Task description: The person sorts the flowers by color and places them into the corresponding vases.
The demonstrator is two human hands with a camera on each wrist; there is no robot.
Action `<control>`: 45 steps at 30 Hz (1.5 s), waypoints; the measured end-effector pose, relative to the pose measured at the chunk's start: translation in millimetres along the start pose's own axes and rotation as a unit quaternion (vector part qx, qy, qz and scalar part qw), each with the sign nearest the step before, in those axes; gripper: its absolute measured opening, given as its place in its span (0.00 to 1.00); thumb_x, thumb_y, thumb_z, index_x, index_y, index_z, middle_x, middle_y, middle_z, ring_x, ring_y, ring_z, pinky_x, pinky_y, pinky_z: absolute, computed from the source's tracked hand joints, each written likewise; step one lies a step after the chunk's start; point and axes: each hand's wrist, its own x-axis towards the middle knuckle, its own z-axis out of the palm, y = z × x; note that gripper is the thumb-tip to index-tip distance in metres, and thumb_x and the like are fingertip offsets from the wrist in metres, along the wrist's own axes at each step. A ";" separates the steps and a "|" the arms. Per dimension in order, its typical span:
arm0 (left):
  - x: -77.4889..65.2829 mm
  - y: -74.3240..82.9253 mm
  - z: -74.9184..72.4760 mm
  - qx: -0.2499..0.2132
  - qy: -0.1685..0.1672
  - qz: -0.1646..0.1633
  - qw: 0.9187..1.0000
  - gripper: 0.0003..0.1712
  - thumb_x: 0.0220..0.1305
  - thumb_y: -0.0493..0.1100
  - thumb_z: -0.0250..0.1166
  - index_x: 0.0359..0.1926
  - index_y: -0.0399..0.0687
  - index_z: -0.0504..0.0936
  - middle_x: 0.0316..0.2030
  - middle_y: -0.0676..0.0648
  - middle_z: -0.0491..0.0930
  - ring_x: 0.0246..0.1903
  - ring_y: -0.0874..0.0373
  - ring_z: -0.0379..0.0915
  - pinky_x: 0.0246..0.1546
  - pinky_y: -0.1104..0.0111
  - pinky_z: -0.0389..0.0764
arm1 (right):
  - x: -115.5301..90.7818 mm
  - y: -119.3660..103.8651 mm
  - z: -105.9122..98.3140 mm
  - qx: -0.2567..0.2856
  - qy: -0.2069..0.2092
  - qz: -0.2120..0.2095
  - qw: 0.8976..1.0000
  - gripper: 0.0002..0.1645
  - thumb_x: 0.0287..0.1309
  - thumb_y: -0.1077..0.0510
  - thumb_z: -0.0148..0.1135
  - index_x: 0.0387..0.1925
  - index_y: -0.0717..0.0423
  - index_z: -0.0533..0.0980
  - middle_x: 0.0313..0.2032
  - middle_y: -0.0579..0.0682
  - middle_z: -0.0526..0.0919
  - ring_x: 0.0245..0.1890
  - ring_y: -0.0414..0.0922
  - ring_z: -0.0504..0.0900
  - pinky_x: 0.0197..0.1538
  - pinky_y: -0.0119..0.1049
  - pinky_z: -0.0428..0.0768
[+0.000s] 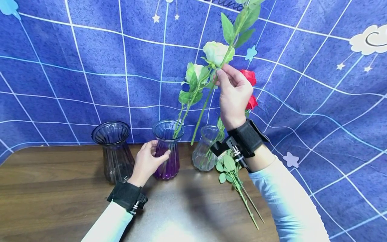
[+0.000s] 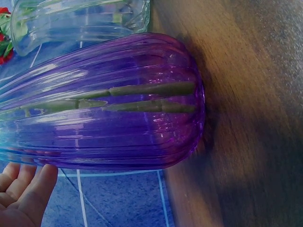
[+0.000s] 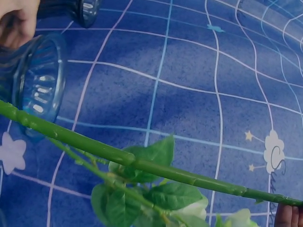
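"What does the head view show you?"

"My left hand (image 1: pixel 148 161) has its grip round the purple vase (image 1: pixel 167 159), which stands on the table (image 1: pixel 45 188). My right hand (image 1: pixel 237 95) pinches a leafy green stem (image 1: pixel 204 110); its bloom is out of the picture. The lower end hangs just right of the purple vase, outside and below the rim (image 1: pixel 163 138). Two pale roses (image 1: pixel 216 53) lean up and right from that vase; a dark vase (image 1: pixel 118 161) stands to its left, a clear vase (image 1: pixel 205 154) to its right."

"How would you put that stem in well?"

"I'd lift its end above the rim first, then bring it left over the mouth and lower it steeply."

"And from the left wrist?"

"Two stem ends (image 2: pixel 175 88) lie close together inside the purple vase, near its base. My fingers are at its wall; I can't tell how firm that grip is. I'd keep it steady, as a leaning load could tip glass."

"The right wrist?"

"The leafy green stem slants across the purple vase's rim in this view; I can't judge the gap. My pinch is far up, so a lower grip would probably steady the tip and spare the leaves."
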 end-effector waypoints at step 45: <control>0.2 -3.4 -0.3 0.007 0.000 -0.001 1.000 0.34 0.48 0.55 0.71 0.50 0.37 0.74 0.46 0.40 0.76 0.46 0.47 0.76 0.48 0.58 0.80 | -5.7 35.3 31.4 -0.069 0.019 0.032 0.997 0.12 0.56 0.68 0.59 0.43 0.70 0.78 0.32 0.58 0.83 0.27 0.42 0.80 0.36 0.27 0.79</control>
